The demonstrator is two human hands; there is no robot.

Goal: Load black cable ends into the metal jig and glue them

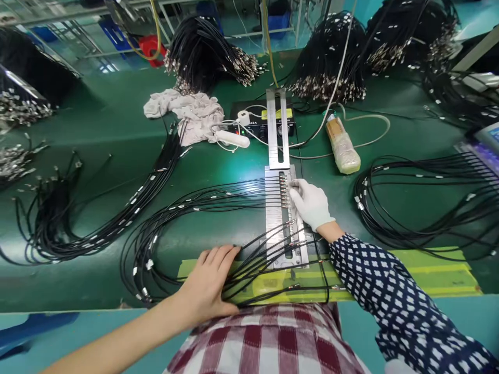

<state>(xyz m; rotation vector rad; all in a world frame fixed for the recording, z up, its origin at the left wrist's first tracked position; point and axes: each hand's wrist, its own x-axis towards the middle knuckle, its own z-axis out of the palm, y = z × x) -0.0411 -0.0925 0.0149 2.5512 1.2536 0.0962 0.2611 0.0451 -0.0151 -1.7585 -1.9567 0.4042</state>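
Black cables [156, 223] loop big across the center-left, some running straight into the metal fixture [273, 217], others slanting over its lower end. That fixture sits lengthwise just right of center on my feed. I've also got a crumpled rag [198, 114] at upper center-left. The left hand [212, 280], lower center, is palm down on the cables, fingers out; can't tell if it's gripping. The gloved right hand [312, 205], right of center, has bent fingers by the tiny connectors [284, 192]; pinching or not, I can't tell.
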